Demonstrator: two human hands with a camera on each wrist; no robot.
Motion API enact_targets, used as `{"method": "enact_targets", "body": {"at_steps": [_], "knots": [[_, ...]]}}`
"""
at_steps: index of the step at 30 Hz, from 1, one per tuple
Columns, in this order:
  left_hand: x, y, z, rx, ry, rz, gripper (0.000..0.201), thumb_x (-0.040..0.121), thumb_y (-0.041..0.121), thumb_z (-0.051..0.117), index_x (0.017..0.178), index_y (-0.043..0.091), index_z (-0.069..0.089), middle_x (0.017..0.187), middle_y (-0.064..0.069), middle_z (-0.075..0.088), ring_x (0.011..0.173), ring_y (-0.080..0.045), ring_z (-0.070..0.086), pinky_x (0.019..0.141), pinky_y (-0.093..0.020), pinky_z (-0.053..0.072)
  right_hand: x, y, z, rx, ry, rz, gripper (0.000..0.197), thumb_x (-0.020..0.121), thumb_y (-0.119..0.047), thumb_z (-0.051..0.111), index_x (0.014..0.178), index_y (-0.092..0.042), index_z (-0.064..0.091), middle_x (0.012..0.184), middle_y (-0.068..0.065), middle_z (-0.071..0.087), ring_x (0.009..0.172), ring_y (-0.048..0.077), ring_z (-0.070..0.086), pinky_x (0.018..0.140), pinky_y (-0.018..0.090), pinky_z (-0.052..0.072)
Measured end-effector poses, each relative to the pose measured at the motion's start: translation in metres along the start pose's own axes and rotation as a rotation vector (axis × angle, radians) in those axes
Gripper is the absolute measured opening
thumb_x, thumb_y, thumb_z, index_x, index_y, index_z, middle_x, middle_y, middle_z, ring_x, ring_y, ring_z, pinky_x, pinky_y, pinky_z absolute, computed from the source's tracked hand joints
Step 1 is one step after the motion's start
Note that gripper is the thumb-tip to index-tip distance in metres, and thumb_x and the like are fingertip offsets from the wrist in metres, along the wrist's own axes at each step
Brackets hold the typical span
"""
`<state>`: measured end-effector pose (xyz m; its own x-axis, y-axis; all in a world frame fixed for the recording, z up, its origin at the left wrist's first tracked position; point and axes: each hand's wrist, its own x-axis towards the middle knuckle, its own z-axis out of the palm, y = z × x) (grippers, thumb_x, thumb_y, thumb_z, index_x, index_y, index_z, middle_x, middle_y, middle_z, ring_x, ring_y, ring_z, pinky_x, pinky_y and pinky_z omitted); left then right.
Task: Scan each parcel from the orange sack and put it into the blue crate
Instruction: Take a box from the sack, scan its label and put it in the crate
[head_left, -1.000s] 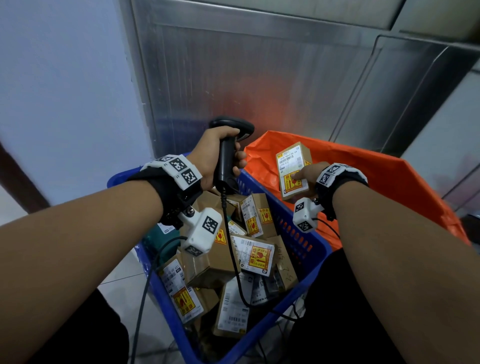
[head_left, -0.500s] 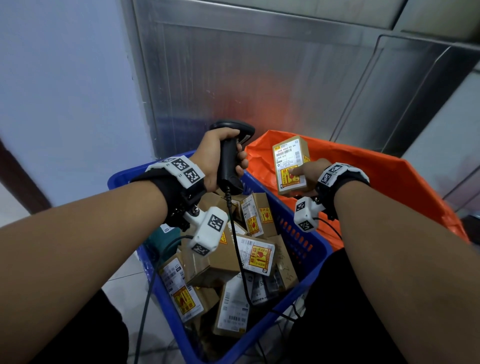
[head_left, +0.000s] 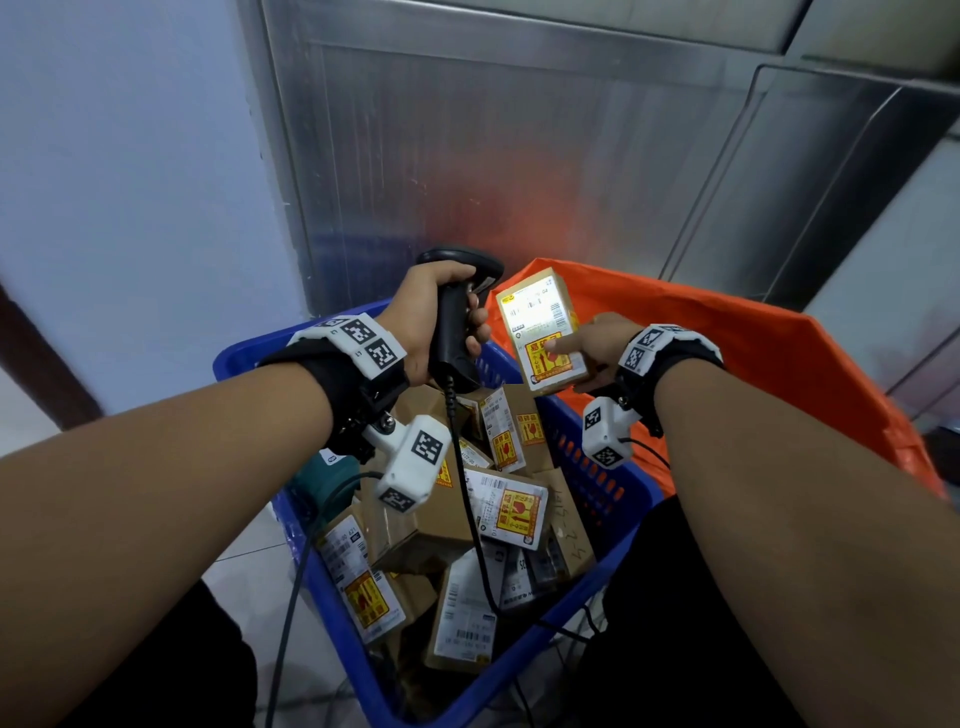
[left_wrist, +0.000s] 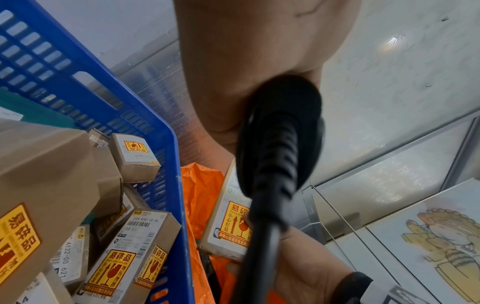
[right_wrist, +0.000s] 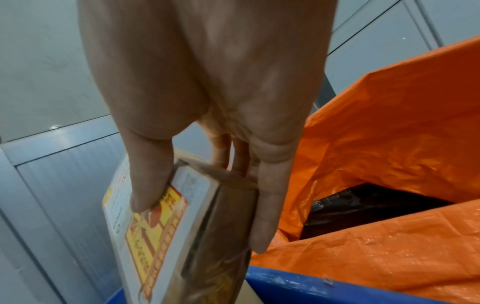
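Left hand (head_left: 423, 317) — fingers wrapped round the grip of a black barcode scanner (head_left: 457, 312), held above the blue crate's (head_left: 618, 512) far edge. Crate holds many labelled cardboard parcels. Right hand (head_left: 597, 345) — thumb and fingers clamped on a small labelled parcel (head_left: 540, 332), label lit, over the orange sack's (head_left: 779, 374) near-left corner.

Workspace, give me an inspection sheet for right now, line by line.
Surface: tiled floor, crate stands on it.
Job's things: blue crate heaped with labelled boxes; orange sack beside it; parcel held up, label lit.
Clutter: nothing seen.
Hands: left hand grips the scanner; right hand holds the parcel.
Cables: scanner cable hangs into the crate.
Surroundings: metal panels, pale wall.
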<state>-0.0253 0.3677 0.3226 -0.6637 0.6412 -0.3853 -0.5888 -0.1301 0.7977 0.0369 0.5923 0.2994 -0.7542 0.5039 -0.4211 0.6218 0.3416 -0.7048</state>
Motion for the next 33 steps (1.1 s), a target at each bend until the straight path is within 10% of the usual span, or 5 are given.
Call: {"method": "enact_targets", "body": {"at_steps": [21, 27, 33], "knots": [[0.012, -0.005, -0.004, 0.047, 0.054, -0.001, 0.029, 0.093, 0.035, 0.059, 0.075, 0.012, 0.055, 0.066, -0.004, 0.059, 0.056, -0.017, 0.057, 0.043, -0.022, 0.046, 0.005, -0.015, 0.011, 0.008, -0.153, -0.100, 0.032, 0.084, -0.024, 0.079, 0.108, -0.007, 0.067, 0.095, 0.008, 0.078, 0.094, 0.026, 0.075, 0.083, 0.049, 0.061], [0.020, -0.008, -0.007, 0.134, 0.292, 0.041, 0.029, 0.097, 0.034, 0.059, 0.082, 0.009, 0.053, 0.075, -0.010, 0.062, 0.059, -0.021, 0.059, 0.052, -0.025, 0.053, 0.010, -0.017, 0.018, -0.285, -0.116, 0.010, 0.101, 0.074, -0.068, 0.073, 0.150, -0.012, 0.036, 0.146, 0.015, 0.048, 0.129, 0.038, 0.050, 0.098, 0.055, 0.050], [0.015, 0.016, -0.002, 0.053, 0.320, 0.254, 0.022, 0.094, 0.030, 0.063, 0.082, 0.013, 0.056, 0.072, -0.007, 0.062, 0.053, -0.017, 0.062, 0.054, -0.026, 0.054, -0.017, -0.062, 0.024, -0.182, 0.064, -0.482, 0.031, 0.092, -0.027, 0.070, 0.116, -0.008, 0.065, 0.093, 0.002, 0.065, 0.091, 0.023, 0.067, 0.072, 0.040, 0.062]]}}
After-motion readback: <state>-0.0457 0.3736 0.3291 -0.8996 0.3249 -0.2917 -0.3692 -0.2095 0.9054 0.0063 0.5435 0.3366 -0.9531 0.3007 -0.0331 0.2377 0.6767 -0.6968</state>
